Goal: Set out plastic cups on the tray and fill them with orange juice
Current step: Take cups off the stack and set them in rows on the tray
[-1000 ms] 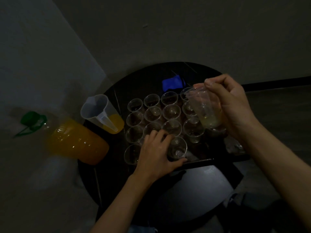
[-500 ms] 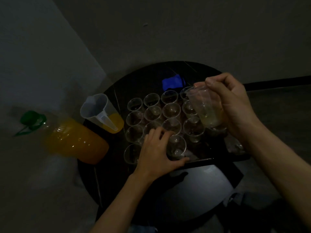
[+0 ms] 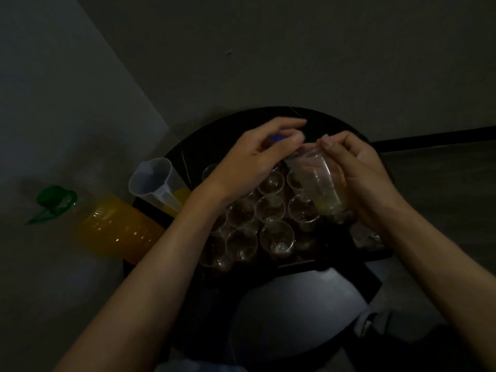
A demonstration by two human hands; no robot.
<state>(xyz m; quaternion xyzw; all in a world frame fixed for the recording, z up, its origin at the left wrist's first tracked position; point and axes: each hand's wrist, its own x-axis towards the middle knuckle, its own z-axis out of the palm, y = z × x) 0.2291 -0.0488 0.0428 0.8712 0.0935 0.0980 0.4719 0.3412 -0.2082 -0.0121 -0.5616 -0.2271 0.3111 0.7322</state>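
My right hand (image 3: 367,178) grips a stack of clear plastic cups (image 3: 319,183), tilted with its rim toward the upper left, above the right side of the dark tray (image 3: 300,264). My left hand (image 3: 257,159) is raised over the tray and pinches the rim of the stack's top cup. Several empty clear cups (image 3: 276,236) stand in rows on the tray. A plastic jug (image 3: 155,183) with some orange juice stands left of the tray. A big orange juice bottle (image 3: 115,226) with a green cap (image 3: 53,200) sits further left.
The tray rests on a round black table (image 3: 295,304) set against a wall corner. A blue object (image 3: 276,137) peeks out behind my left hand. Crumpled clear plastic wrap (image 3: 367,237) lies at the tray's right end. The scene is dim.
My left hand left the front cups on the tray and rose to the rim of the stack. The right hand with the stack has hardly moved.
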